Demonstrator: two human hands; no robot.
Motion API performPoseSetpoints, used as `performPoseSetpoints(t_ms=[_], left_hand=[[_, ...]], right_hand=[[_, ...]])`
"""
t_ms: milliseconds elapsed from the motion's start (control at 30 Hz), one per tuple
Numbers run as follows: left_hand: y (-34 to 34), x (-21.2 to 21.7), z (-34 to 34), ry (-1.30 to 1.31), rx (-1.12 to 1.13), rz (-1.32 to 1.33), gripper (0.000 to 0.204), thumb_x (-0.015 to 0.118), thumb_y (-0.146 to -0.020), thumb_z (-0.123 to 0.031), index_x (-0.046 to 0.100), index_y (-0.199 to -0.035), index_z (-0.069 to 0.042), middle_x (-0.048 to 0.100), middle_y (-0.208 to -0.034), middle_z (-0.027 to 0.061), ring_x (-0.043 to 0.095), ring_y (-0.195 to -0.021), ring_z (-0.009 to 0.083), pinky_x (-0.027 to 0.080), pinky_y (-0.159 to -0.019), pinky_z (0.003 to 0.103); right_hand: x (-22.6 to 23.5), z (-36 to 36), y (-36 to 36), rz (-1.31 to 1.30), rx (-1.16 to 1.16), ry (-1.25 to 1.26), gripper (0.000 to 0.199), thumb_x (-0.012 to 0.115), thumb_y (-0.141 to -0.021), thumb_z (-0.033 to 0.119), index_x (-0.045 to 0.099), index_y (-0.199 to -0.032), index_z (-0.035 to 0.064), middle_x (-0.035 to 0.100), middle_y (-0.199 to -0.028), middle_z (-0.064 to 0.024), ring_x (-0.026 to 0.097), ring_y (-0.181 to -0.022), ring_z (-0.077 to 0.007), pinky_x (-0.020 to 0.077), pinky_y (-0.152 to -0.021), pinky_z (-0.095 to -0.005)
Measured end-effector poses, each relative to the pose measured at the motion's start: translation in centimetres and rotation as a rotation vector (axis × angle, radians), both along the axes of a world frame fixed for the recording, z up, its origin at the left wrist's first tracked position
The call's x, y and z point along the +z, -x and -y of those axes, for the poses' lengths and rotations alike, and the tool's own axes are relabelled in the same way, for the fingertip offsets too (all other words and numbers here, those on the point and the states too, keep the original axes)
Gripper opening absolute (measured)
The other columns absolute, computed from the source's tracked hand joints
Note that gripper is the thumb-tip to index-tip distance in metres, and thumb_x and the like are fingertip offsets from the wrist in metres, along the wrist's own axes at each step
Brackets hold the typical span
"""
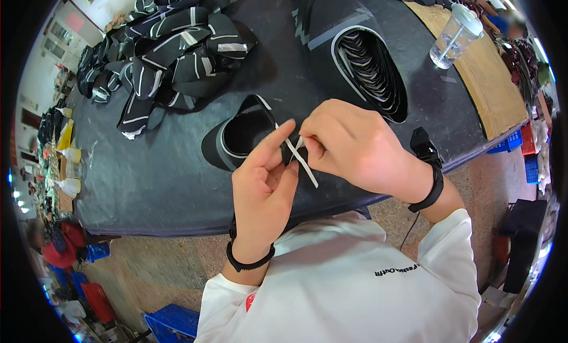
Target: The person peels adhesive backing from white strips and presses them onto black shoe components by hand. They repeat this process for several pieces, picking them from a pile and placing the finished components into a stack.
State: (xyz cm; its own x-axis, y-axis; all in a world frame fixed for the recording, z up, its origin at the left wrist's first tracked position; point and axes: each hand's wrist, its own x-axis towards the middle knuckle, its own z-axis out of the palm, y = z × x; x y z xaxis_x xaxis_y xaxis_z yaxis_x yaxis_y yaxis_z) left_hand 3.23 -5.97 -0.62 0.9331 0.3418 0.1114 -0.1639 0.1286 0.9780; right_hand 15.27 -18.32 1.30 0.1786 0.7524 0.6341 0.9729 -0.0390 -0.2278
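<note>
As the left hand [260, 186] pinches black cloth [216, 152], maybe to steady it, the right hand [358, 145] pinches white tape [299, 142] between them.

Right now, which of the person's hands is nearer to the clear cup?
Right. The right hand is lower left of the clear cup in the picture; the left hand lies farther away, also lower left.

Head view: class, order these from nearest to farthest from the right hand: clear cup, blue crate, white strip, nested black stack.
From the right hand:
1. White strip, at its fingers.
2. Nested black stack, just beyond the hand.
3. Clear cup, upper right.
4. Blue crate, lower left, off the table.
</note>
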Motion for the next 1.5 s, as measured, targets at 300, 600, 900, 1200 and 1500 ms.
performPoseSetpoints(t_ms=[300,600,900,1200,1500], left_hand=[[0.0,0.1,0.1,0.024,-0.016,-0.079,0.048,0.043,-0.083,0.017,0.042,-0.130,0.008,0.062,-0.111,0.0118,0.055,-0.095,0.0048,0.039,-0.075,0.013],[0.1,-0.2,0.2,0.055,0.004,-0.076,0.050,0.043,-0.083,0.017,0.039,-0.132,0.008,0.062,-0.110,0.0124,0.056,-0.094,0.0060,0.041,-0.076,0.014],[0.2,-0.3,-0.3,0.035,-0.032,-0.051,0.069,0.043,-0.084,0.016,0.019,-0.144,-0.008,0.065,-0.100,0.0106,0.055,-0.083,0.0018,0.039,-0.069,0.013],[0.3,0.5,-0.1,0.152,0.018,-0.009,0.067,0.046,-0.079,0.017,0.024,-0.139,-0.002,0.067,-0.096,0.0124,0.058,-0.089,0.0059,0.040,-0.074,0.015],[0.3,0.5,-0.2,0.122,0.015,0.000,0.052,0.047,-0.081,0.016,0.033,-0.126,-0.005,0.064,-0.098,0.0121,0.056,-0.086,0.0052,0.040,-0.074,0.016]], right_hand=[[1.1,-0.6,-0.9,0.326,0.002,0.114,0.017,0.061,-0.061,0.010,0.049,-0.072,0.0045,0.044,-0.071,-0.0044,0.048,-0.067,-0.0169,0.0443,-0.060,-0.0260],[1.2,-1.2,-1.2,0.325,0.046,0.107,0.017,0.062,-0.062,0.011,0.050,-0.072,0.0043,0.045,-0.074,-0.0040,0.050,-0.069,-0.0162,0.0460,-0.062,-0.0250],[1.9,-1.5,-1.1,0.231,0.124,0.042,0.028,0.060,-0.060,0.008,0.053,-0.085,-0.0039,0.050,-0.080,-0.0089,0.053,-0.073,-0.0236,0.0475,-0.063,-0.0304],[2.3,-0.7,-1.0,0.155,0.130,0.102,0.027,0.061,-0.064,0.008,0.054,-0.087,-0.0030,0.051,-0.082,-0.0099,0.054,-0.074,-0.0245,0.0483,-0.064,-0.0316],[1.4,-1.6,-1.8,0.236,0.104,0.068,0.019,0.061,-0.064,0.009,0.052,-0.080,0.0021,0.048,-0.078,-0.0049,0.053,-0.073,-0.0179,0.0485,-0.061,-0.0272]])
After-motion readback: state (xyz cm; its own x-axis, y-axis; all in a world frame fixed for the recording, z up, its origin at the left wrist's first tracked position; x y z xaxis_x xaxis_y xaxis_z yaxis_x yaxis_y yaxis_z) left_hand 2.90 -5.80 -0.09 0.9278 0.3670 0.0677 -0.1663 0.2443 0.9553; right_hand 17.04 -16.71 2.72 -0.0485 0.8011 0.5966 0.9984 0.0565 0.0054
